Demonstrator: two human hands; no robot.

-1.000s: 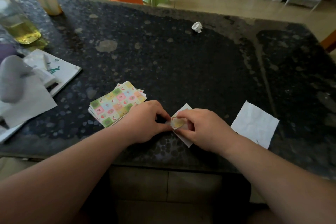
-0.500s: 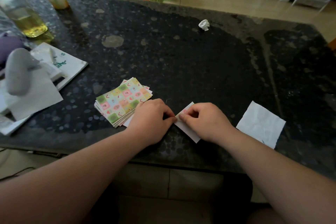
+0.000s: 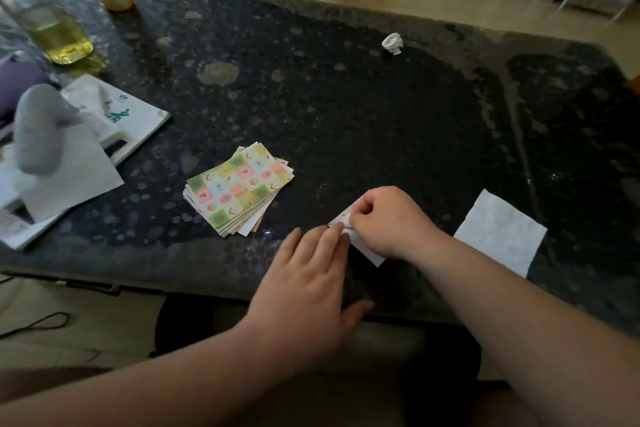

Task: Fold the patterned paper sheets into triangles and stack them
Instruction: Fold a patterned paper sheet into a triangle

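- Clear bottle holding yellow liquid [image 3: 52, 35]: upright at the far left of the dark speckled stone table [image 3: 346, 114].
- Stack of pastel checked paper sheets [image 3: 239, 189]: lies flat left of centre with the patterned face up. Its long axis runs from near-left to far-right.
- Left hand [image 3: 308, 291]: fingers straight and together, holding nothing. The fingertips touch the left corner of the part-folded patterned paper sheet [image 3: 369, 253], and the thumb hangs past the near table edge.
- Part-folded sheet: lies near the front edge, just right of the stack, mostly white side up. It sits diagonal to the table edge, with one corner pointing left and another toward the near edge. Its long axis cannot be judged because the hand covers it.
- Right hand [image 3: 391, 222]: fingers curled, with thumb and forefinger pinching the sheet at its left corner.
- White square paper napkin [image 3: 502, 236]: lies flat, near the right forearm.
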